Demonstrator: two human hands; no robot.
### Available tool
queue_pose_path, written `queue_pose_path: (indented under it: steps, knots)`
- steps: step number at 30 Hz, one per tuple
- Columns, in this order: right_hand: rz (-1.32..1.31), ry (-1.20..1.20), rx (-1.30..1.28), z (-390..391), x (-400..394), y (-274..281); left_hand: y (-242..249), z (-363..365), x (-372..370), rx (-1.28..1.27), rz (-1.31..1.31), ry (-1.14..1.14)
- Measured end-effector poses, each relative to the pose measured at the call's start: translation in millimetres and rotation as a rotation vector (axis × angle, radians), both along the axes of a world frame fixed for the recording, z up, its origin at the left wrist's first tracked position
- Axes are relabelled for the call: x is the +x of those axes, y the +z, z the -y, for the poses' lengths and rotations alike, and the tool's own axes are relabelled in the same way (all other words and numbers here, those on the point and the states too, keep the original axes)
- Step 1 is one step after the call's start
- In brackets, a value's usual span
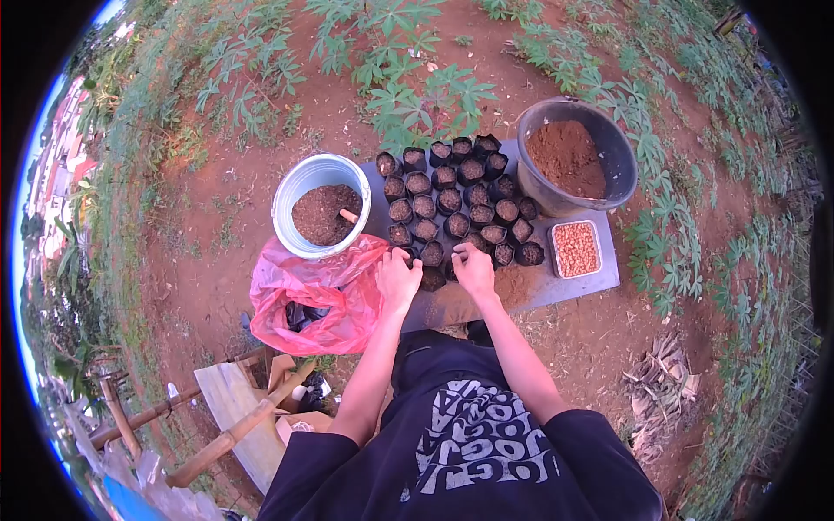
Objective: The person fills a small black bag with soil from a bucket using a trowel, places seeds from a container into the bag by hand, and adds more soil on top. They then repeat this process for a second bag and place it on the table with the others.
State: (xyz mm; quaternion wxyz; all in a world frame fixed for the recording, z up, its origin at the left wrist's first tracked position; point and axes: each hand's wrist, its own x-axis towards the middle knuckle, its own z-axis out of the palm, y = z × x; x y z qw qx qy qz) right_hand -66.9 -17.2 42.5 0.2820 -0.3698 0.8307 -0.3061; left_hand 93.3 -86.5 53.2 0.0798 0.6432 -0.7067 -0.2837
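Observation:
Several black plastic seedling bags (449,201) filled with dark soil stand close together in rows on a grey board (599,278). At the near left corner of the group, my left hand (399,278) has its fingers curled in against a front bag. My right hand (474,271) is a short way to the right, fingers bent and pinched at the edge of another front bag (450,269). Between the hands stands a soil-filled bag (432,253). Both sets of fingertips are small and partly hidden among the black plastic.
A light bucket (283,217) left holds dark soil and a handled tool (348,215). A pink plastic bag (269,304) with black plastic inside lies below it. A dark bucket (621,165) of reddish soil and a tub of tan seeds (577,249) stand right. Leafy plants (426,100) grow beyond.

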Motion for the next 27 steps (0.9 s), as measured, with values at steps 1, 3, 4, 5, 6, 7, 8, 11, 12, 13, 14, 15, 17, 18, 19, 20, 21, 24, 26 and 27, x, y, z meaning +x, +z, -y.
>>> queue_pose_path:
  steps: [1,3,4,5,6,7,8,11,12,13,14,15,17,18,19,20,21,24,26,27]
  knots:
    - [0.014,0.031,0.051,-8.4,-1.1,1.5,-5.4,-6.4,8.8,-0.028,-0.032,0.059]
    - [0.046,0.089,0.159,-27.5,-2.7,3.3,-24.5,-21.0,27.1,-0.076,-0.093,0.174]
    - [0.038,0.172,0.194,-36.2,-3.4,-11.1,-37.9,-27.1,34.3,-0.056,-0.108,0.209]
    - [0.236,0.147,0.301,-39.1,-0.7,-13.1,-59.9,-31.8,40.7,0.07,-0.227,0.264]
    - [0.434,0.121,0.404,-38.9,4.6,-15.1,-63.2,-32.6,42.1,0.194,-0.346,0.32]
    - [0.633,0.096,0.503,-38.2,11.5,-17.0,-66.4,-32.5,43.5,0.317,-0.463,0.376]
    - [0.796,0.049,0.483,-40.3,21.2,-18.1,-69.1,-36.9,43.8,0.48,-0.619,0.479]
    - [0.922,-0.081,0.437,-39.8,40.3,-40.7,-75.0,-35.3,46.7,0.548,-0.753,0.525]
    - [0.855,-0.066,0.385,-38.3,42.7,-42.7,-77.1,-34.6,48.9,0.543,-0.717,0.502]
    - [0.837,-0.057,0.364,-36.3,43.5,-44.4,-79.4,-32.3,50.2,0.537,-0.681,0.478]
    - [0.818,-0.048,0.342,-32.9,43.1,-46.0,-81.4,-29.8,50.8,0.53,-0.646,0.454]
    - [0.797,-0.039,0.319,-29.6,42.9,-46.4,-78.0,-27.3,50.2,0.544,-0.613,0.426]
    - [0.69,-0.065,0.352,-25.0,45.2,-46.6,-70.4,-24.2,49.3,0.572,-0.547,0.37]
    - [0.637,-0.08,0.369,-23.7,46.7,-46.1,-73.9,-24.9,49.3,0.561,-0.556,0.373]
    - [0.584,-0.096,0.385,-22.8,47.2,-45.4,-77.5,-25.4,48.3,0.551,-0.565,0.376]
    - [0.591,-0.119,0.396,-22.4,47.6,-44.7,-81.0,-26.3,48.4,0.54,-0.573,0.379]
    - [0.598,-0.141,0.407,-22.4,47.9,-46.1,-78.8,-26.6,47.2,0.555,-0.574,0.392]
    - [0.526,-0.147,0.343,-27.2,45.8,-57.5,-80.9,-27.3,45.0,0.56,-0.492,0.343]
    - [0.496,-0.133,0.314,-30.1,39.9,-58.3,-99.3,-24.0,51.4,0.498,-0.323,0.196]
    - [0.507,-0.129,0.323,-30.9,34.8,-49.6,-91.0,-26.0,46.9,0.264,-0.261,0.175]
